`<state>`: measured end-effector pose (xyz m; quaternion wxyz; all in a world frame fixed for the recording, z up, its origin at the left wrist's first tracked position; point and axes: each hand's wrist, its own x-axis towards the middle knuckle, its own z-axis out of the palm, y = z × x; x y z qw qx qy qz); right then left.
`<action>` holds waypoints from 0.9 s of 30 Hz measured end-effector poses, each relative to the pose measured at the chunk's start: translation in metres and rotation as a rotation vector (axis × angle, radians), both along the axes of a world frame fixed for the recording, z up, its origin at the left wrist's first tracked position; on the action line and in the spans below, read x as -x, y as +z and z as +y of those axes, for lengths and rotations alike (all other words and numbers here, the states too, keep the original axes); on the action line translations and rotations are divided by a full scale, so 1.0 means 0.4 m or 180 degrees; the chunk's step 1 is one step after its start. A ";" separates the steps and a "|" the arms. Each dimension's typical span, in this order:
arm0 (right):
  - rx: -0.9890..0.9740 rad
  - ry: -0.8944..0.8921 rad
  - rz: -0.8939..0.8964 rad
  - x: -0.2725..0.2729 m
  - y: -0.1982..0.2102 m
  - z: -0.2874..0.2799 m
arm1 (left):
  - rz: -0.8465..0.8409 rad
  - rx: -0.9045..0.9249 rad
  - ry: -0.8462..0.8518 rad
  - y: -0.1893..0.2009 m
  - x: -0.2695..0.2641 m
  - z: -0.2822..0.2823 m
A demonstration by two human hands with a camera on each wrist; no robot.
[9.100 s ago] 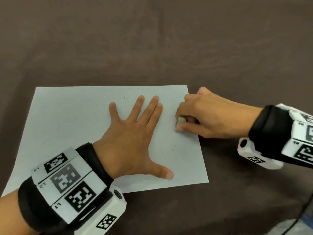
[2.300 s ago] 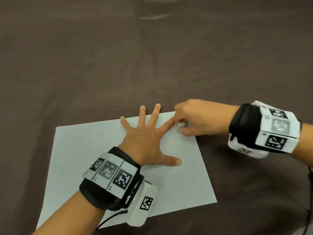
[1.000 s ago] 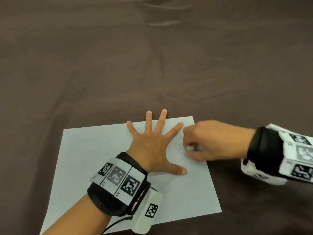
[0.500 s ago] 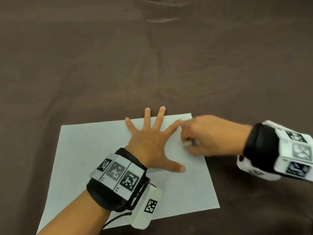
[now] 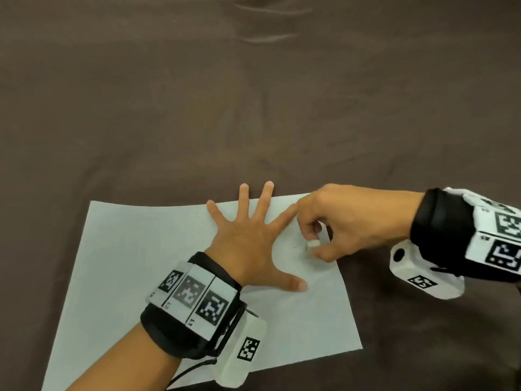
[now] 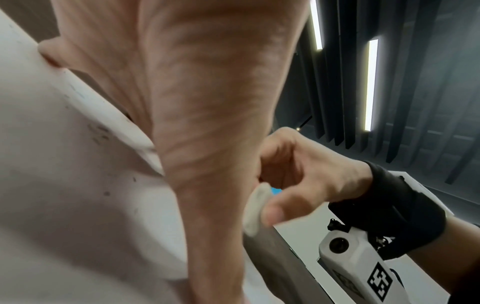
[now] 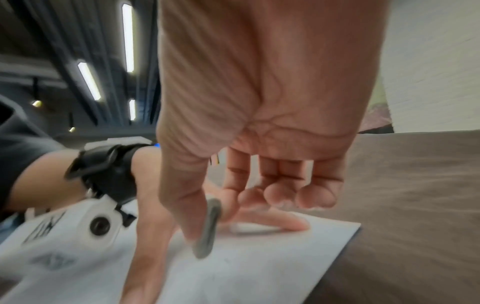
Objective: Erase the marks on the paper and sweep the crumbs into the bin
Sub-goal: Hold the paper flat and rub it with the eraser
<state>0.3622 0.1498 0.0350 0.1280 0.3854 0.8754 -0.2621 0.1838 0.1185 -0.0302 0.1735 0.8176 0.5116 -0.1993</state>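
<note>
A white sheet of paper (image 5: 135, 263) lies on the brown cloth. My left hand (image 5: 248, 244) presses flat on it with fingers spread, two fingertips past its far edge. My right hand (image 5: 332, 230) pinches a small greyish eraser (image 5: 312, 244) between thumb and forefinger near the sheet's right side, between my left forefinger and thumb. The eraser (image 7: 207, 228) looks flat and worn, its tip close to the paper (image 7: 259, 267). In the left wrist view the eraser (image 6: 255, 209) sits under the right thumb, and small dark specks (image 6: 106, 193) lie on the sheet. A faint mark (image 5: 294, 246) shows left of the eraser.
The brown tablecloth (image 5: 253, 94) covers the whole table, with a few wrinkles at the far side. No bin shows in any view. A wall and ceiling lights appear behind the hands in the wrist views.
My right hand with the eraser has kept rubbing back and forth on the right part of the sheet, now slightly raised at the wrist. The left hand stays pressed flat in the same place.
</note>
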 end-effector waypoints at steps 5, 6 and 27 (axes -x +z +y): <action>-0.0086 -0.0593 0.0674 -0.023 -0.003 0.013 | -0.0162 -0.0086 -0.0014 0.012 -0.004 -0.009; -0.0081 -0.0631 0.0644 -0.024 -0.014 0.011 | -0.0205 -0.0193 -0.0060 0.016 -0.007 -0.014; -0.0134 -0.0555 0.0720 -0.070 -0.054 0.004 | -0.0185 -0.0137 -0.0004 0.006 -0.040 -0.045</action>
